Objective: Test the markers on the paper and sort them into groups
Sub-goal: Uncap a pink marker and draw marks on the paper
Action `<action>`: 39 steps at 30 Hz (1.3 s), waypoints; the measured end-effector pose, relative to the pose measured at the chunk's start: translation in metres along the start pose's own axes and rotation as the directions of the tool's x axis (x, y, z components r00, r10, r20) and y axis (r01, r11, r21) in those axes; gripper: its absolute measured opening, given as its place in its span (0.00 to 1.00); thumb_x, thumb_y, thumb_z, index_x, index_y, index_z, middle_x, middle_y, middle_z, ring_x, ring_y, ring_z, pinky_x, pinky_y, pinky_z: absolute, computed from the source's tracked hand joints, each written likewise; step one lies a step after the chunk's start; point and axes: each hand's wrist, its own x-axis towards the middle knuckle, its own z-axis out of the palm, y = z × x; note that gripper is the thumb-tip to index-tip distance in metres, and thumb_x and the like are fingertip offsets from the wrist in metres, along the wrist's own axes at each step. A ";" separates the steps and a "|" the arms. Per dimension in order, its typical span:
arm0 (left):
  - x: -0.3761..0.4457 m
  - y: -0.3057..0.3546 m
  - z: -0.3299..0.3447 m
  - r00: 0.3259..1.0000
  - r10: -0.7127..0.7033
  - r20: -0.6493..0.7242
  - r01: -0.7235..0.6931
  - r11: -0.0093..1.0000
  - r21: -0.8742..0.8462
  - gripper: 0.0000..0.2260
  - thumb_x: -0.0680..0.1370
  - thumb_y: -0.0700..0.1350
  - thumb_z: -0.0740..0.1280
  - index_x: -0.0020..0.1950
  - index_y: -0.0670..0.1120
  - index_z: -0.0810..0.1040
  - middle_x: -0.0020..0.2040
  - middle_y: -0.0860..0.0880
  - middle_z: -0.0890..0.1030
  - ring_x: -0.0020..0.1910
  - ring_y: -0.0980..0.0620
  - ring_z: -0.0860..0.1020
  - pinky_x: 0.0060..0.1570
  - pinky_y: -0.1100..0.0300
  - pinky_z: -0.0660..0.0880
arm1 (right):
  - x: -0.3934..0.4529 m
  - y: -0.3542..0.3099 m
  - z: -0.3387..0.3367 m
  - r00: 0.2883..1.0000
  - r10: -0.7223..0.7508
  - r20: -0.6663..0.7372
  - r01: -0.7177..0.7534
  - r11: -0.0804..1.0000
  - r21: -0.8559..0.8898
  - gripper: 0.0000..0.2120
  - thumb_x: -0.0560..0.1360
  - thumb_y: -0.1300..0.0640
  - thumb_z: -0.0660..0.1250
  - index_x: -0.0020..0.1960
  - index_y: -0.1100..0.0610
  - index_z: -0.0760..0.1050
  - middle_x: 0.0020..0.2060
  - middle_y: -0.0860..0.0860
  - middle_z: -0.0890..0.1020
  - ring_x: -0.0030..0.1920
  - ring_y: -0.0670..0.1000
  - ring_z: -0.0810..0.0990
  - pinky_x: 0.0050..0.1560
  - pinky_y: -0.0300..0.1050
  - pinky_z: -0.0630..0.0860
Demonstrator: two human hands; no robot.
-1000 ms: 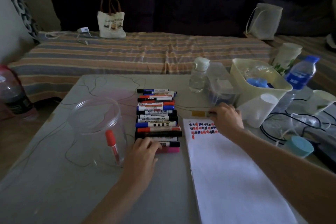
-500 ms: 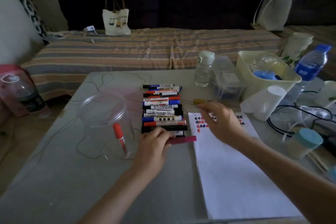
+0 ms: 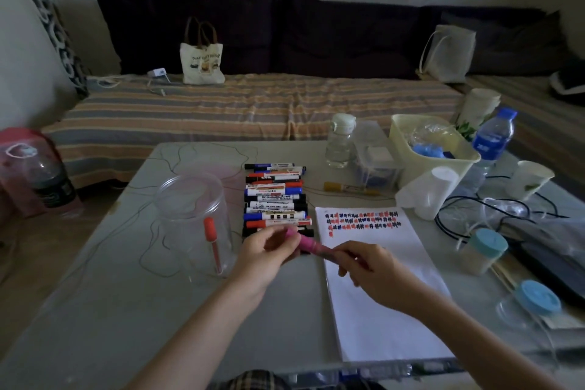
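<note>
Nearest the viewer: two bare forearms reaching in over a grey table (image 3: 95,310). Left hand (image 3: 264,252) curled around one end of a pink marker (image 3: 308,242), fingertips pinching its cap end. Right hand (image 3: 372,269) wrapped around the marker's other end, fingers closed over the barrel. Marker held level and slightly slanted above the table, straddling the left edge of a white sheet of paper (image 3: 380,294).

Paper lying flat to the right of the hands, with rows of small red, blue and black test scribbles (image 3: 362,218) along its far edge.

Just beyond the left hand: a tight row of markers (image 3: 275,199) lying side by side, caps in red, blue and black, the nearest ones partly hidden behind the hand. Left of that row: a clear plastic jar (image 3: 193,218) standing upright, with a red-capped marker (image 3: 212,242) seen through its wall. Right of the row, apart from it: a lone yellow marker (image 3: 345,187) lying flat on the table.

Far right of the table: a blue-lidded jar (image 3: 484,250), tangled black cables (image 3: 468,209), a cream plastic basket (image 3: 433,152) and a water bottle with a blue cap (image 3: 492,139). Behind the row of markers: a small clear bottle with a white lid (image 3: 338,142).

Farthest back: a striped sofa (image 3: 253,104) with dark cushions and a cream tote bag (image 3: 201,62) sitting on it.
</note>
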 end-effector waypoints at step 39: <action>0.055 -0.066 0.009 0.728 0.242 0.642 -0.669 0.047 0.742 0.17 0.84 0.50 0.52 0.72 0.53 0.68 0.73 0.56 0.68 0.69 0.54 0.65 0.66 0.59 0.66 | 0.042 0.045 -0.021 0.881 0.468 -0.071 -0.075 0.287 0.955 0.10 0.77 0.65 0.67 0.56 0.57 0.79 0.42 0.55 0.81 0.42 0.50 0.81 0.41 0.47 0.81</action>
